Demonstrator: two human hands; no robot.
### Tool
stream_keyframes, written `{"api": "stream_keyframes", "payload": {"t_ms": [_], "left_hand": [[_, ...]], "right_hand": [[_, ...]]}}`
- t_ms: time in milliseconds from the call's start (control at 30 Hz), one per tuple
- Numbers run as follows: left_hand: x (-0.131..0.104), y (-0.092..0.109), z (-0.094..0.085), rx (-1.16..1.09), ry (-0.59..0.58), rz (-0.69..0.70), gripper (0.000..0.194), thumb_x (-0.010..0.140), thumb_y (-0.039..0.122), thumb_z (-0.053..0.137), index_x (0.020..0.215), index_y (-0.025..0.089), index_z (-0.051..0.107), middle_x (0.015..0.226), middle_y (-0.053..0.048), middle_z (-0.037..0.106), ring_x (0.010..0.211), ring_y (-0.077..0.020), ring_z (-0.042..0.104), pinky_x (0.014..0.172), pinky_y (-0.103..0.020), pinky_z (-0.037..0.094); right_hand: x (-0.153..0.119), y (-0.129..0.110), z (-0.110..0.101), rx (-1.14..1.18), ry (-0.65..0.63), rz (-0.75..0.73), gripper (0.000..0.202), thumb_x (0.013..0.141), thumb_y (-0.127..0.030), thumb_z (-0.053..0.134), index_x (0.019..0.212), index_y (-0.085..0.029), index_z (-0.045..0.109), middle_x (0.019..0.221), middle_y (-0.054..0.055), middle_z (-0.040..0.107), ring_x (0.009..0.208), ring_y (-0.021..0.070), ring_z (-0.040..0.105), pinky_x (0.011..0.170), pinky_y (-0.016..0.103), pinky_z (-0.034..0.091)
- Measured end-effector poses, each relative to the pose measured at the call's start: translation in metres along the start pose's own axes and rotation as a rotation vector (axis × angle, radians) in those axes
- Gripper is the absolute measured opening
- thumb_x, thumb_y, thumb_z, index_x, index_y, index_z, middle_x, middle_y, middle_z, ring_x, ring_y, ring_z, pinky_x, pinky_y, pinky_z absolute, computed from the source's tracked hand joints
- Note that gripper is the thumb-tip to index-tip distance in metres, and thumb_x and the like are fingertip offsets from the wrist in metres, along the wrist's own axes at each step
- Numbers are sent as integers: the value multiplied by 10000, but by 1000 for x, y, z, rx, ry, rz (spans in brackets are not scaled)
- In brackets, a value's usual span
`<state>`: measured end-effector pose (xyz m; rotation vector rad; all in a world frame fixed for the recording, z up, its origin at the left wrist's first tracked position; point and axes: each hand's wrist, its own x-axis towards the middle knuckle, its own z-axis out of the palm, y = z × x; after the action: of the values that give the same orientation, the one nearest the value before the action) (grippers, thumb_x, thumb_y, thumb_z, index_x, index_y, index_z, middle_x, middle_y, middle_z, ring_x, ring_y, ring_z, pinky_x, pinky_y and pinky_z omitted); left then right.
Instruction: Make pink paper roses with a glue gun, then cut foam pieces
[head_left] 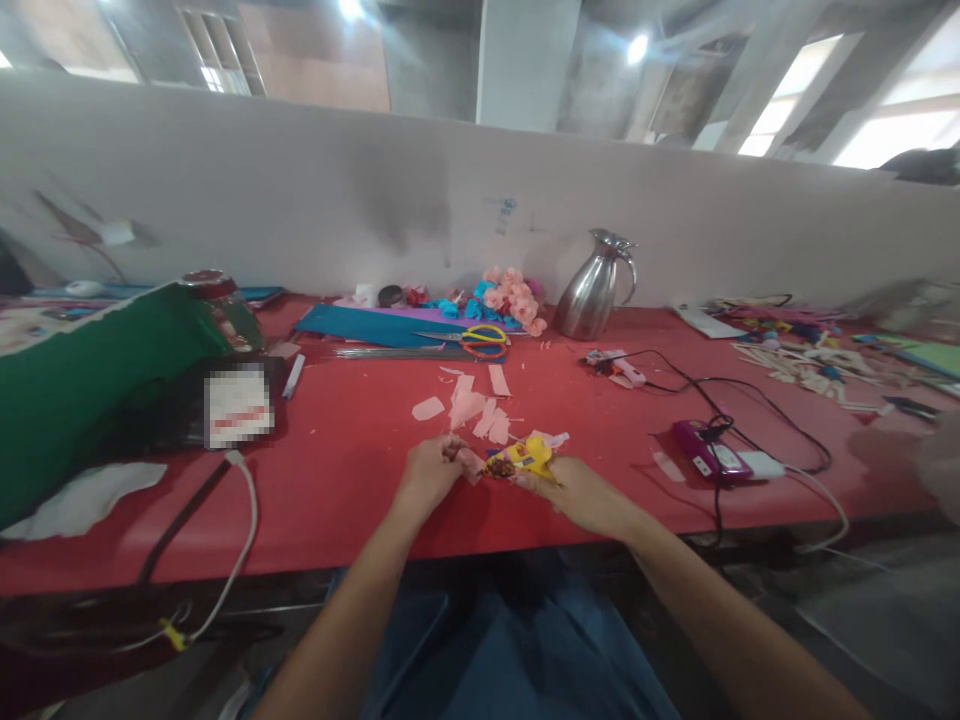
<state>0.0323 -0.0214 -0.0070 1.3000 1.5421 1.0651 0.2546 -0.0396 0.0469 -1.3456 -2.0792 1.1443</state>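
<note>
My left hand [431, 472] is closed on a small pink paper piece [470, 464] just above the red table. From the right, my right hand [576, 490] grips a yellow glue gun [532, 457], its dark, stained front end pointing left and close to the pink piece. Blur hides the exact contact between the two. Loose pink paper pieces [466, 408] lie flat on the table beyond my hands. Scissors [480, 341] with yellow and orange handles rest farther back on blue sheets [360, 325], beside thin metal rods [405, 353].
Pink paper flowers [514, 297] and a steel jug [596, 285] stand near the back partition. On the right are a purple power strip [705, 455], black cables [787, 415] and a small white-pink corded device [626, 368]. A lidded jar [225, 310] and green sheet [97, 390] occupy the left.
</note>
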Motion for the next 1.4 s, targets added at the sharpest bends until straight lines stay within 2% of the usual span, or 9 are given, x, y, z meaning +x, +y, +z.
{"api": "stream_keyframes", "payload": {"t_ms": [133,300,533,767,1133,1300,1400], "left_hand": [[0,1,0,17,22,11,123,596,121,648,642,220,704,602,-31,693,571,-174,618,563,-249,423],[1,-1,0,36,62,66,114,587,124,664,641,216,705,608,-36,689,554,-167,599,547,-250,413],[-1,0,-1,90,33,27,124,620,159,643,714,203,711,624,-33,694,572,-164,609,561,-246,422],[-2,3,-2,199,6,30,140,660,170,611,757,197,707,659,-27,705,615,-165,627,591,-244,442],[0,-3,0,182,19,28,167,641,152,631,782,196,710,665,-22,699,612,-161,621,583,-243,439],[-1,-2,0,191,16,21,169,654,151,618,797,190,702,682,-27,701,616,-162,617,585,-244,440],[-3,2,-1,224,16,27,186,665,143,595,819,184,690,742,-33,709,641,-155,619,603,-243,443]], "right_hand": [[2,0,-1,29,9,-8,360,835,-495,522,1033,-238,676,960,45,708,873,247,640,742,303,461],[1,-1,-3,40,32,-24,341,837,-477,529,1027,-241,687,934,46,718,856,245,649,729,300,467],[-2,2,-5,-42,64,22,424,828,-551,504,946,-198,708,812,47,715,762,230,640,689,281,464],[-2,-10,-7,-131,11,36,457,862,-543,447,1068,-202,669,957,74,710,880,254,639,757,299,467],[-3,-5,-12,-153,32,51,475,866,-574,416,970,-194,683,844,42,696,759,217,615,667,279,422],[-5,-6,-15,-104,63,23,433,856,-543,453,1018,-214,684,901,51,704,814,245,631,695,294,437],[-10,-9,-12,-62,30,38,435,852,-548,454,1025,-221,684,940,37,706,848,257,634,718,306,453]]}}
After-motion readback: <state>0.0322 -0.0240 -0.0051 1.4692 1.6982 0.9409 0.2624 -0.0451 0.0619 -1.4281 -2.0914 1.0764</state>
